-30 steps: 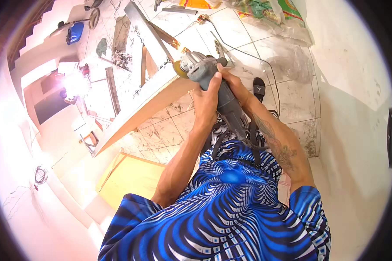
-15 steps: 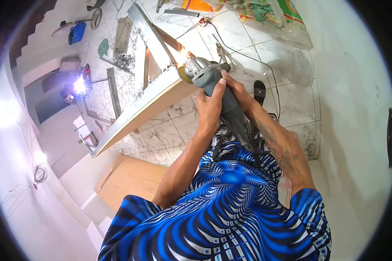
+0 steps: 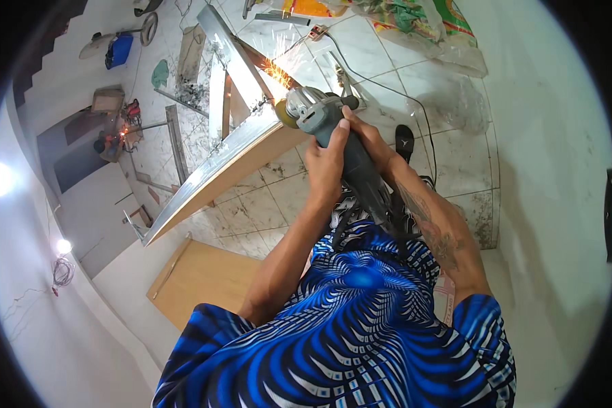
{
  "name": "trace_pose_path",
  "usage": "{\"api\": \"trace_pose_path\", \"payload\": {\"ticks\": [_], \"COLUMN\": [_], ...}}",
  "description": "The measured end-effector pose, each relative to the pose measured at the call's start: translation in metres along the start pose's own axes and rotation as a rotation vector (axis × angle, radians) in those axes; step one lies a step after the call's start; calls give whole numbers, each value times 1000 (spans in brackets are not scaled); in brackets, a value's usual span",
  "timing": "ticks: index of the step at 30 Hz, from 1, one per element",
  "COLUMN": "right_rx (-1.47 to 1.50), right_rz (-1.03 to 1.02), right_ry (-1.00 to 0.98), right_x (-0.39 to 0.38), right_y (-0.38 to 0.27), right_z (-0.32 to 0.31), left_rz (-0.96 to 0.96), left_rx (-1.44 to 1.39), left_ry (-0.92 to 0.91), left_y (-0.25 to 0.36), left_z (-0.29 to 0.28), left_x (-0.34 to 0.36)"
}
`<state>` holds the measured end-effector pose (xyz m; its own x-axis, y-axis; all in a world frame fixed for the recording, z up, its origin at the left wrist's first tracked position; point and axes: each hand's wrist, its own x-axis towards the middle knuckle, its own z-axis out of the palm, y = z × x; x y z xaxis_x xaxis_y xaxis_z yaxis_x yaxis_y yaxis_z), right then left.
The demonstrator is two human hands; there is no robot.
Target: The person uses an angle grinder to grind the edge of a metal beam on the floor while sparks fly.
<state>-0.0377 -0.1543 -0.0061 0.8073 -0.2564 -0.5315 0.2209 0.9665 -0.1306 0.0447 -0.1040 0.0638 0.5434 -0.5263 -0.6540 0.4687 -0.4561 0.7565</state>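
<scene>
Left hand (image 3: 326, 163) is wrapped round the left side of the grinder (image 3: 358, 166), thumb laid along the top. Right hand (image 3: 368, 136) is closed on the opposite side, a little further forward, its thumb near the left one. Grinder body is gripped between both palms; its rear end is pointed back toward the waist, its head held out ahead of the fingers. Side handle (image 3: 350, 103) is left ungripped, just beyond the right thumb.

Yellowish disc (image 3: 284, 115) is carried on the left of the head, ahead of the left hand, and is set at the corner of the metal frame (image 3: 241, 146). Exact contact spot is hidden. Orange sparks (image 3: 277, 72) are thrown forward and left, along a brown bar of the frame.

Frame is laid out ahead and to the left of both hands, long bar slanted down-left.

Further out: cord (image 3: 421, 103) is looped across the tiles on the right, near crumpled plastic (image 3: 455, 102). Wooden panel (image 3: 207, 277) is placed lower left. Co-worker (image 3: 106, 146) is seen far left, beside a small orange glow.
</scene>
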Motion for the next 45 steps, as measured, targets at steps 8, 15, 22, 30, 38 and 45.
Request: {"api": "trace_pose_path", "payload": {"ticks": [8, 15, 22, 30, 38, 45], "right_rx": [7, 130, 203, 239, 143, 165], "right_rz": [7, -1, 21, 45, -29, -16], "right_ry": [-42, 30, 99, -6, 20, -7], "right_x": [0, -13, -32, -30, -12, -20], "right_y": [2, 7, 4, -5, 5, 6], "right_z": [-10, -17, -11, 2, 4, 8], "left_rz": [-56, -127, -106, -52, -40, -51], "left_rx": [38, 123, 185, 173, 155, 157], "left_ry": [-16, -32, -44, -21, -9, 3], "left_y": [2, -7, -4, 9, 13, 6], "left_z": [1, 6, 16, 18, 11, 2], "left_x": [-2, -5, -21, -22, -14, -15]}}
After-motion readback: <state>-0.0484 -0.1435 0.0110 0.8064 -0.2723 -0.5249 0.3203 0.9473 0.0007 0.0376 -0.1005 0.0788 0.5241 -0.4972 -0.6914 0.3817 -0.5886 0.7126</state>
